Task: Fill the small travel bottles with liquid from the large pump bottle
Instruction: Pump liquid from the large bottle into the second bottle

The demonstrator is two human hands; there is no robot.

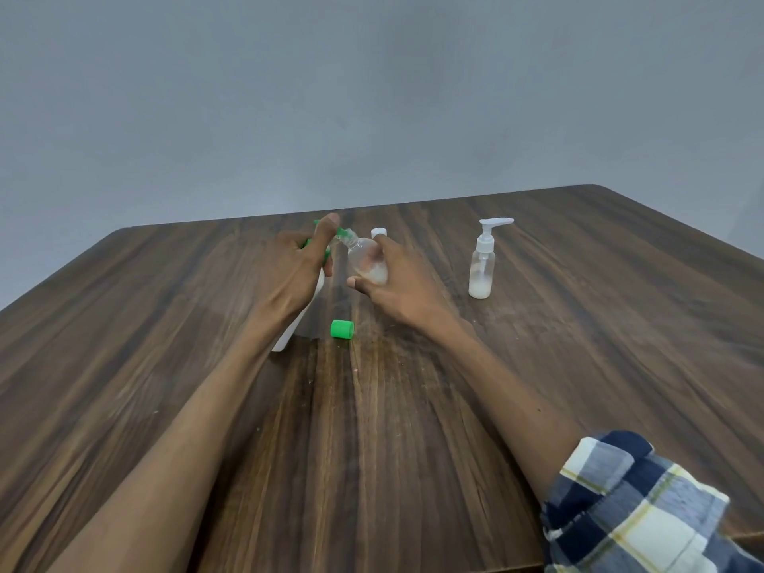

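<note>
My left hand [299,268] grips the neck of the large white pump bottle [295,324], thumb on top of its green pump head [330,231]. The bottle stands on the table and my forearm hides most of it. My right hand [390,279] holds a small clear travel bottle [364,258] tilted, with its open mouth against the green spout. White liquid sits in the small bottle's lower end. A green cap [342,328] lies on its side on the table below both hands.
A second clear travel bottle with a white pump top [481,262] stands upright to the right, with a little white liquid at its bottom. A white cap [378,231] peeks out behind my right hand. The wooden table [413,428] ends at a grey wall.
</note>
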